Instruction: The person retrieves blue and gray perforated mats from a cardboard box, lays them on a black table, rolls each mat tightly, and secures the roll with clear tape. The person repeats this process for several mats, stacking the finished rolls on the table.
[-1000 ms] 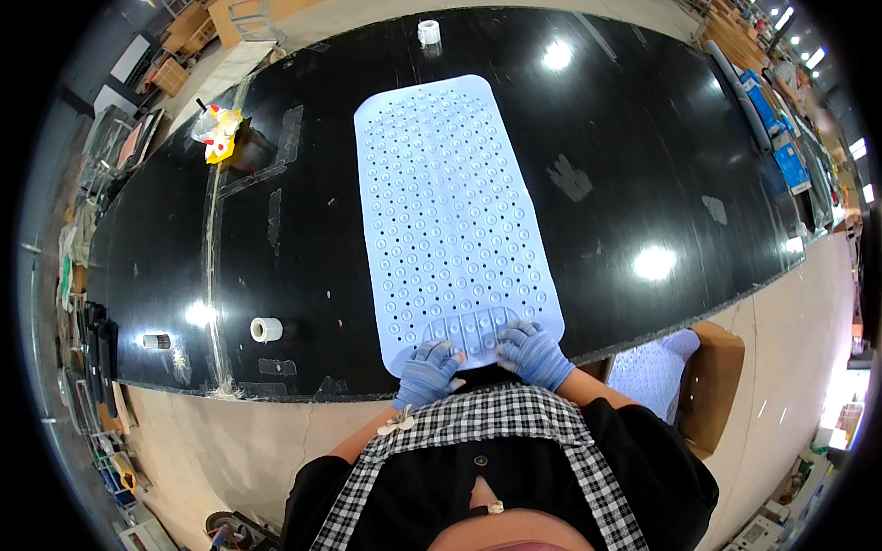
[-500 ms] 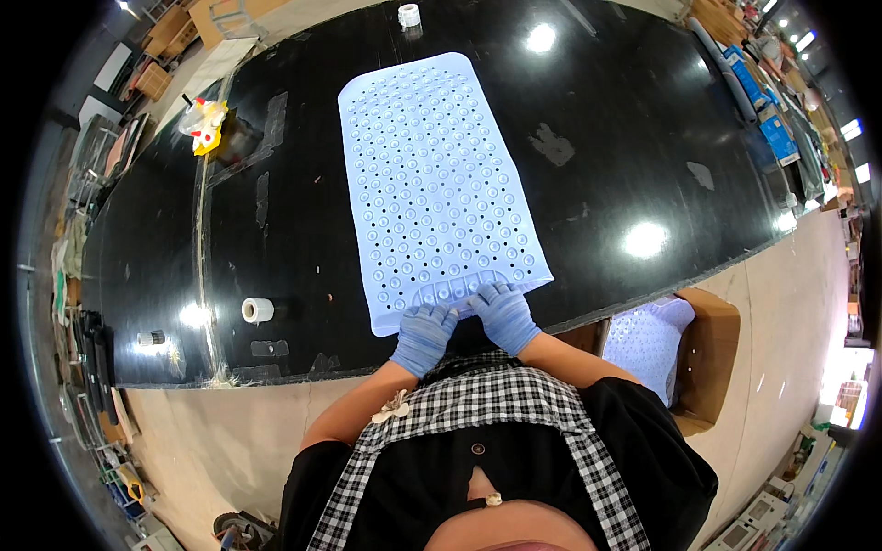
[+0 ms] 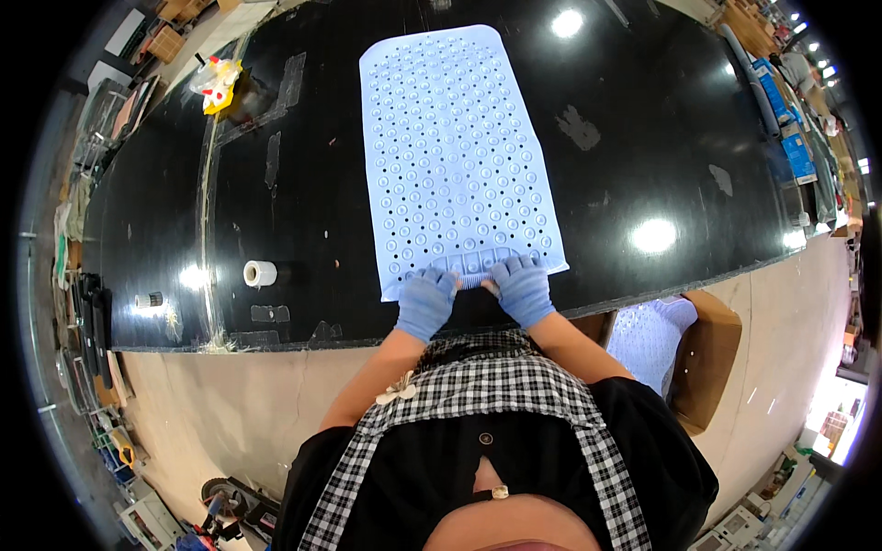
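A long light-blue bath mat (image 3: 450, 156) lies on the black table, suction cups and small dark holes facing up. Its short near edge is by the table's front. My left hand (image 3: 427, 303), in a blue glove with bare fingertips, is closed on that edge left of centre. On the same edge, right of centre, my gloved right hand (image 3: 522, 289) is closed too. Both thumbs point inward, and a ribbed strip of the mat shows between them. The fingers' undersides are hidden.
The black table (image 3: 625, 184) carries a white roll (image 3: 260, 273), a small ribbed cylinder (image 3: 149, 300) and a yellow container with red-tipped bottles (image 3: 219, 84). Below the front edge at right, a cardboard box (image 3: 715, 354) holds more light-blue mats (image 3: 648, 340). Blue boxes (image 3: 797, 154) stand at the far right.
The mat has turned slightly, its near right corner coming closer to me. My hands are a little farther apart along the near edge. The view has shifted as well.
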Motion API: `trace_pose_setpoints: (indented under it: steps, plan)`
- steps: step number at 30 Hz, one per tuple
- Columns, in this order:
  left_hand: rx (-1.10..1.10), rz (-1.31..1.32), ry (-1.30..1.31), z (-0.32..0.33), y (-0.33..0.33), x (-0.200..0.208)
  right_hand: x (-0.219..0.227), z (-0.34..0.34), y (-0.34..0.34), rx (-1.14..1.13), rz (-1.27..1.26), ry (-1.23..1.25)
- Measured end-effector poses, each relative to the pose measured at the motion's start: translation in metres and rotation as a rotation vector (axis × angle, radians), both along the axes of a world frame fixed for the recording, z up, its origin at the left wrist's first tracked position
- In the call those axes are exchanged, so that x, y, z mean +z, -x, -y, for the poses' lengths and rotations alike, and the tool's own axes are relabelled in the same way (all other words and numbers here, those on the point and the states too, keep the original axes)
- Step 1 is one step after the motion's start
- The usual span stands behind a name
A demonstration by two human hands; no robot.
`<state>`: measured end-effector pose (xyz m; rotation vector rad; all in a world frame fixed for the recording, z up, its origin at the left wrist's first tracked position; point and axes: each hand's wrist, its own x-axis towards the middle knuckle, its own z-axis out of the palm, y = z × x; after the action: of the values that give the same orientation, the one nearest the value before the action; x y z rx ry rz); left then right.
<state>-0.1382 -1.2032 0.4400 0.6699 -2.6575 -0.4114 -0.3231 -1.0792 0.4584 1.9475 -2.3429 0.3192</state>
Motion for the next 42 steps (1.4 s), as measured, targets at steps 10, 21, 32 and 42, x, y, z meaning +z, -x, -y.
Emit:
trace_pose_setpoints:
  steps: [10, 21, 32, 42]
  plan:
    - [0.297, 0.281, -0.111, 0.019, 0.015, 0.003, -0.005, 0.019, 0.021, -0.075, 0.041, -0.082]
    - [0.373, 0.062, -0.051, 0.044, 0.027, 0.008, -0.002, 0.035, 0.038, -0.261, -0.040, 0.075]
    - [0.072, -0.188, 0.110, 0.014, -0.010, -0.017, -0.024, 0.019, 0.026, -0.159, 0.042, 0.085]
    - [0.455, -0.021, 0.081, 0.083, 0.045, -0.031, -0.018, 0.075, 0.056, -0.282, 0.108, 0.016]
